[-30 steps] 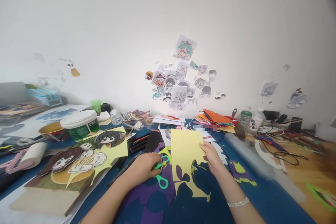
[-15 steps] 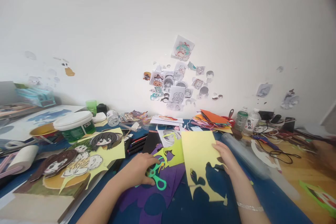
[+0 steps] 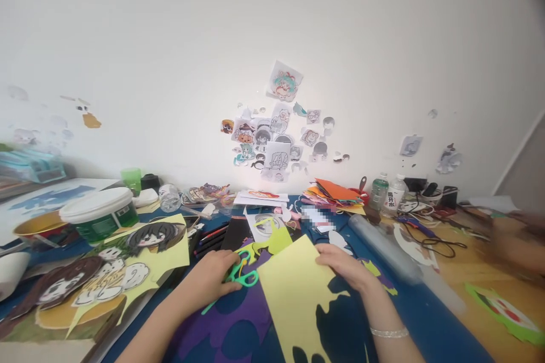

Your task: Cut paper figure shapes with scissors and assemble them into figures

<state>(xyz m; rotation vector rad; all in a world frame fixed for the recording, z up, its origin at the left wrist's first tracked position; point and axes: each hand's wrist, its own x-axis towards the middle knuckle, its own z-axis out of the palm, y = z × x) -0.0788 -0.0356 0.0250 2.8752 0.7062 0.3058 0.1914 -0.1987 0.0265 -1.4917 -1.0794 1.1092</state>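
My left hand (image 3: 215, 275) grips a pair of green scissors (image 3: 247, 278) by one side, their handle loops pointing right over purple paper scraps (image 3: 204, 323). In my right hand (image 3: 340, 265) is a pale yellow sheet of paper (image 3: 289, 289), pinched at its upper right edge. Curved pieces have been cut out of the sheet's right and lower sides. Behind the sheet lie yellow-green paper scraps (image 3: 276, 238) and a drawing on white paper (image 3: 266, 224). A clear beaded bracelet circles my right wrist.
At left are a white-lidded green tub (image 3: 100, 218) and a board with paper cut-out characters (image 3: 63, 283). Several dark pens (image 3: 213, 243) lie behind my left hand. Coloured paper (image 3: 332, 194), bottles (image 3: 395, 195) and a plastic roll (image 3: 383, 247) are at right. A person's blurred hand (image 3: 517, 247) shows far right.
The yellow sheet has turned so its top leans right, and it has come lower and nearer. The scissors have rotated in my left hand. The whole view has shifted slightly right.
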